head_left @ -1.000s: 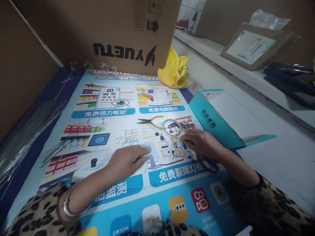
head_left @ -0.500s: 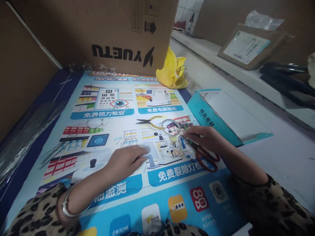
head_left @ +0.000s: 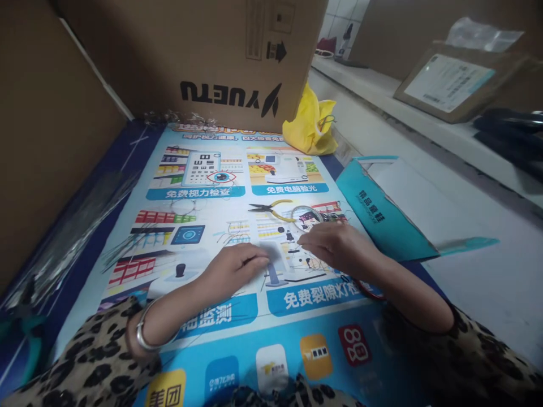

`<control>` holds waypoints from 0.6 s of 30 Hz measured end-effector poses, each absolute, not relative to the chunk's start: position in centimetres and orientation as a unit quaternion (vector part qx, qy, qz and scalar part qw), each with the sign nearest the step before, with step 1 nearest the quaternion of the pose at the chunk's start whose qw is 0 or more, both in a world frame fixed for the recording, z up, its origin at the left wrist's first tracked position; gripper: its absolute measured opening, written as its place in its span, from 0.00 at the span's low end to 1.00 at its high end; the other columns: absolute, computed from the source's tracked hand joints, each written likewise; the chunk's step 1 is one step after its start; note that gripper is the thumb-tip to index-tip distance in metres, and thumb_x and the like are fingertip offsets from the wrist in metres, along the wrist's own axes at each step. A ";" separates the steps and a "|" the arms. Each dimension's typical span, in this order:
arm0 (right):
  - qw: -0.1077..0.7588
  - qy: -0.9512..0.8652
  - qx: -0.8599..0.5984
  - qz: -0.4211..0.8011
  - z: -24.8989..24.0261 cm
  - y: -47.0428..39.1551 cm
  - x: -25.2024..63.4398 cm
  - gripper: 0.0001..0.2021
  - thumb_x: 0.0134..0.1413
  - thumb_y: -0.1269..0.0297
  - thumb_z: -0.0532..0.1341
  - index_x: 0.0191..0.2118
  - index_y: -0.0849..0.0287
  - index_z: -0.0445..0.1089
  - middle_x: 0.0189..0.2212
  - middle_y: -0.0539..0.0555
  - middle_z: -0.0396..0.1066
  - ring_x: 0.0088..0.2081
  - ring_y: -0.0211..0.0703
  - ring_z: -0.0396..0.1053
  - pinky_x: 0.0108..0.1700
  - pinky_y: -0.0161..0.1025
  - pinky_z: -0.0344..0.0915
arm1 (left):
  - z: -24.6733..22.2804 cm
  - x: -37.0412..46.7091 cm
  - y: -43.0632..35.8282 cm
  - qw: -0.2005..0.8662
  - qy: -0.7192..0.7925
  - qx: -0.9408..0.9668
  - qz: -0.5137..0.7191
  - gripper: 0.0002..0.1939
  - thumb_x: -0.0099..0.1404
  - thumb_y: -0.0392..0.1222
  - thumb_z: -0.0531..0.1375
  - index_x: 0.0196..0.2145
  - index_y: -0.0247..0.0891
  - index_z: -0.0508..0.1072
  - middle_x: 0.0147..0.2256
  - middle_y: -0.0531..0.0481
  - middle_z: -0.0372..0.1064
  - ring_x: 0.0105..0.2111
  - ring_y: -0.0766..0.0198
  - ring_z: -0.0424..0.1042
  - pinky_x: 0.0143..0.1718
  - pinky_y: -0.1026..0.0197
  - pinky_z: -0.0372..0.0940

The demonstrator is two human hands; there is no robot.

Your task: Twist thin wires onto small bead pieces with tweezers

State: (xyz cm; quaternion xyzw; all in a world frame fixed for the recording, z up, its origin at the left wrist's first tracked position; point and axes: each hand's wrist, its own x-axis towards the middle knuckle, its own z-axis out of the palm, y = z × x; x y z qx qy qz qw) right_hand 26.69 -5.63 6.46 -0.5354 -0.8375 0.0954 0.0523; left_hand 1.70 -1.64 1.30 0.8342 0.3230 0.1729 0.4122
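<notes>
My left hand (head_left: 233, 270) is held low over the printed poster sheet (head_left: 258, 333), thumb and fingers pinched together. Whatever is between its fingertips is too small to name. Opposite it, my right hand (head_left: 339, 246) has its fingers curled closed; their contents, if any, are hidden. Under the right wrist shows part of a red scissors handle (head_left: 372, 290). Just beyond the right hand lies a round coil-like ring (head_left: 306, 210), partly covered. Pliers with yellow handles (head_left: 274, 210) rest beside it, jaws pointing left. Thin dark wire pieces (head_left: 237, 230) are scattered on the poster.
A large cardboard box (head_left: 212, 56) stands at the back, near a yellow bag (head_left: 311, 127). A teal box (head_left: 382, 212) lies to the right. Clear plastic wrap (head_left: 80, 232) and green-handled pliers (head_left: 26, 328) are at left. A parcel (head_left: 449, 85) sits on the ledge.
My right hand has moved left towards my left hand, now covering most of the scissors. The view has shifted left, bringing the green-handled pliers into sight.
</notes>
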 end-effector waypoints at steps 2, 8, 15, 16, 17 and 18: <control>0.031 -0.859 -0.507 0.070 6.3 -5.5 25.0 0.14 0.59 0.65 0.50 0.36 0.56 0.73 0.30 0.55 0.73 0.35 0.41 0.67 0.37 0.37 0.61 | 1.8 1.7 -1.8 0.466 0.339 0.793 0.199 0.15 0.65 0.50 0.51 0.39 0.40 0.73 0.35 0.52 0.73 0.34 0.67 0.69 0.37 0.64 0.64; 0.005 -0.885 -0.464 0.024 5.3 -5.1 21.5 0.13 0.59 0.68 0.50 0.38 0.58 0.72 0.32 0.56 0.73 0.35 0.43 0.67 0.35 0.38 0.61 | 2.2 1.7 -2.0 0.589 0.353 0.709 0.160 0.11 0.61 0.47 0.55 0.32 0.37 0.72 0.21 0.56 0.65 0.22 0.72 0.61 0.24 0.67 0.58; 0.109 -0.828 -0.540 0.104 3.9 -4.4 22.8 0.15 0.58 0.63 0.53 0.47 0.58 0.71 0.40 0.57 0.75 0.41 0.45 0.71 0.41 0.39 0.65 | 1.4 1.6 -1.4 0.585 0.419 0.660 0.217 0.11 0.59 0.47 0.56 0.27 0.36 0.68 0.17 0.57 0.61 0.18 0.73 0.58 0.22 0.67 0.55; 0.116 -0.827 -0.538 0.114 3.8 -4.3 23.1 0.14 0.58 0.62 0.53 0.45 0.58 0.72 0.39 0.56 0.75 0.40 0.44 0.72 0.41 0.38 0.65 | 1.4 1.6 -1.3 0.582 0.427 0.656 0.222 0.12 0.59 0.47 0.56 0.26 0.36 0.67 0.17 0.57 0.61 0.18 0.73 0.58 0.22 0.67 0.55; 0.123 -0.828 -0.534 0.124 3.7 -4.2 23.4 0.14 0.59 0.62 0.52 0.43 0.58 0.73 0.38 0.55 0.76 0.39 0.43 0.72 0.40 0.37 0.65 | 1.3 1.6 -1.2 0.575 0.434 0.656 0.226 0.12 0.59 0.47 0.56 0.26 0.36 0.67 0.17 0.58 0.61 0.18 0.73 0.58 0.22 0.67 0.55; 0.125 -0.828 -0.530 0.131 3.7 -4.2 23.6 0.14 0.59 0.62 0.52 0.41 0.57 0.74 0.37 0.54 0.76 0.38 0.42 0.72 0.40 0.37 0.65 | 1.4 1.6 -1.2 0.563 0.442 0.659 0.231 0.12 0.59 0.47 0.56 0.26 0.36 0.67 0.17 0.58 0.61 0.18 0.73 0.58 0.23 0.67 0.55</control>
